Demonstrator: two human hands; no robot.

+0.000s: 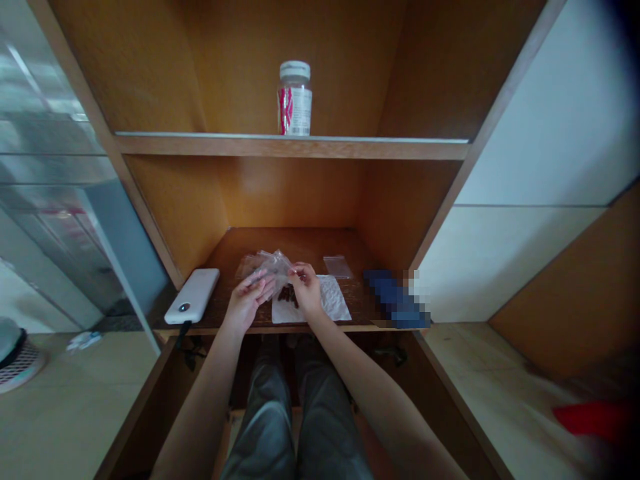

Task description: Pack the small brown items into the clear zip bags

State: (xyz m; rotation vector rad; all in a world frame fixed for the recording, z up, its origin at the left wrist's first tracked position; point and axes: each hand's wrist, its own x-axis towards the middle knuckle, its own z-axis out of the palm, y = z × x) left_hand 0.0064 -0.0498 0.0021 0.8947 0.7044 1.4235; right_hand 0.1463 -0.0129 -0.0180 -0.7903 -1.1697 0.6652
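My left hand [250, 297] and my right hand [306, 288] meet over the lower shelf of a wooden cabinet. Between them they hold a small clear plastic bag [273, 263]: the left fingers curl under it, the right pinches its edge. Under the hands lies a white paper napkin [333, 301] with a few small dark pieces [286, 295] on it. What the pieces are I cannot make out.
A white power bank [193, 295] with a cable lies at the shelf's left front. Another small clear bag [338, 267] lies behind the napkin. A blurred blue object [395, 298] sits at the right. A white-capped jar [295, 99] stands on the upper shelf [200, 143].
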